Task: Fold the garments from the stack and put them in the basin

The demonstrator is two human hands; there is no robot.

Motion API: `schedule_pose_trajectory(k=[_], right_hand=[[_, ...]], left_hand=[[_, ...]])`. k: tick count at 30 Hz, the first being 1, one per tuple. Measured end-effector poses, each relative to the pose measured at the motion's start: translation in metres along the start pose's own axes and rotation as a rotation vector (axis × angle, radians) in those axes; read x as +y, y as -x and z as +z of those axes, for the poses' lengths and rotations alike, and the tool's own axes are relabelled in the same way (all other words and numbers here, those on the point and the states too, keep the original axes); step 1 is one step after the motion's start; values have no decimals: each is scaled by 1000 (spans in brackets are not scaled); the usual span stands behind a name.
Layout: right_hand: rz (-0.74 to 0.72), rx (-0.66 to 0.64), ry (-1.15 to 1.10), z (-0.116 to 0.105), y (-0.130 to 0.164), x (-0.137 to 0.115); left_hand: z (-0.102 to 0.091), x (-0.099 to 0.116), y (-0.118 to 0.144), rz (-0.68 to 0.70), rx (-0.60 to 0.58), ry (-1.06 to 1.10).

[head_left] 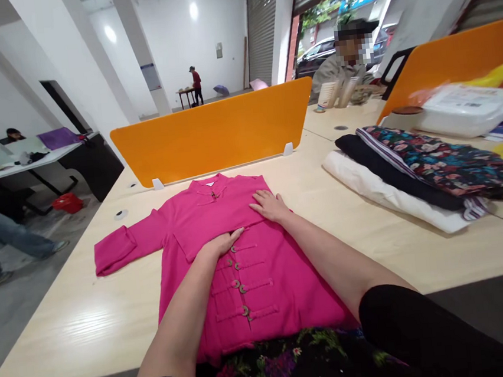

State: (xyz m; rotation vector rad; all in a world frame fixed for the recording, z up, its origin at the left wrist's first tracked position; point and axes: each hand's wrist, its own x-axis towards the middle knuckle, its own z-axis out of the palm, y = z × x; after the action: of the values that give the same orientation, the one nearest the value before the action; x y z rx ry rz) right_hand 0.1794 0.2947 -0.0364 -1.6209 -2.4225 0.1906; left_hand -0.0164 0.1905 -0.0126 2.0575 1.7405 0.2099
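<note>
A bright pink jacket [250, 271] with frog fastenings and round metal-looking buttons lies front up on the table [82, 323]. Its sleeve on the right side is folded across the chest, while the other sleeve [130, 244] reaches out to the left with its end doubled back. My left hand [221, 245] rests low at the lower edge of the folded sleeve, thumb stretched out; cloth partly hides its fingers. Flat on the pink cloth near the right shoulder lies my right hand [271, 206], open, its fingers pointing left.
Folded clothes [414, 167], white, black and floral, lie at the right. Behind the jacket stands an orange divider [215, 133]. A plastic container [470, 105] sits at the far right. Across the table is a person in a cap [333, 68], near paper cups [327, 95].
</note>
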Motion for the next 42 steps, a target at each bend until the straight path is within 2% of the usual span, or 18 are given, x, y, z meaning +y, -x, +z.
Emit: schedule_pose_trajectory(k=[3,6,9,12,13,14,16,18,20,23,25,27,29,34,36,38,42], right_hand=[[5,-17,29,0,-3,3],[10,-23,32,-1,-4,3],[3,-16,24,0,-4,3],[-6,-9,13,2,-4,4],[-7,-9,9,3,-5,5],[-6,-9,5,4,-5,5],[-3,-9,-2,7,-7,5],[-1,-6,0,8,-8,5],[-1,3,10,9,-8,5],[-4,18,16,8,-6,4],[-8,23,11,5,-4,3],[-7,23,4,3,-3,2],[3,21,-5,1,-3,1],[0,21,-26,2,-4,1],[0,26,-32,2,-4,1],[0,29,-34,1,-3,1],[-18,45,-30,0,-4,0]], left_hand=[[-3,-2,6,-31,-36,55],[-7,-11,25,-25,44,-34],[-17,-40,60,-13,158,-189],[-33,-87,105,-25,257,-299],[-40,-103,121,-98,329,-316],[-47,-119,135,-234,420,-333],[-60,-147,159,-571,601,-377],[-70,-167,172,-794,694,-445],[-77,-180,174,-820,688,-519],[-87,-196,162,-785,567,-559],[-96,-205,152,-898,519,-531],[-106,-214,145,-1036,528,-502],[-116,-221,140,-1083,538,-489],[-121,-227,140,-793,326,-536],[-118,-224,143,-757,288,-578],[-117,-217,146,-829,344,-542],[-129,-195,143,-1022,668,-344]])
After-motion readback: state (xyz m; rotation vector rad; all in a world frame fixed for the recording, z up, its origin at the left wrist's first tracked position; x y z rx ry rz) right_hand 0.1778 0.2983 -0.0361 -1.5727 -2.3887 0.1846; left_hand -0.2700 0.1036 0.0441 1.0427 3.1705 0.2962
